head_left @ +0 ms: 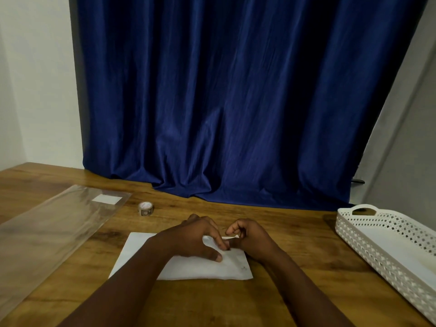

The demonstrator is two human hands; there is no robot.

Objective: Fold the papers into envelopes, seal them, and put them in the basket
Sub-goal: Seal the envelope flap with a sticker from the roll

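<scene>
Plastic sleeve [47,230]: lies far left, well clear.
Tape roll [145,208]: just beyond the paper, untouched; sealing not yet begun.
Left hand [197,239]: fingers flat, pressing the paper [188,267] at table centre (if it lifts, the sheet may slide).
Right hand [247,237]: curled, apparently pinching the paper's far edge; an uneven pull could skew the crease.
Basket [354,230]: far right.

Table [283,223] was brown wood grain, kinda satin. White sheet of paper [203,267] looked matt, clear plastic sleeve [47,230] glossy, white perforated plastic basket [368,246] smooth, blue cloth curtain [236,102] softly shiny.
</scene>
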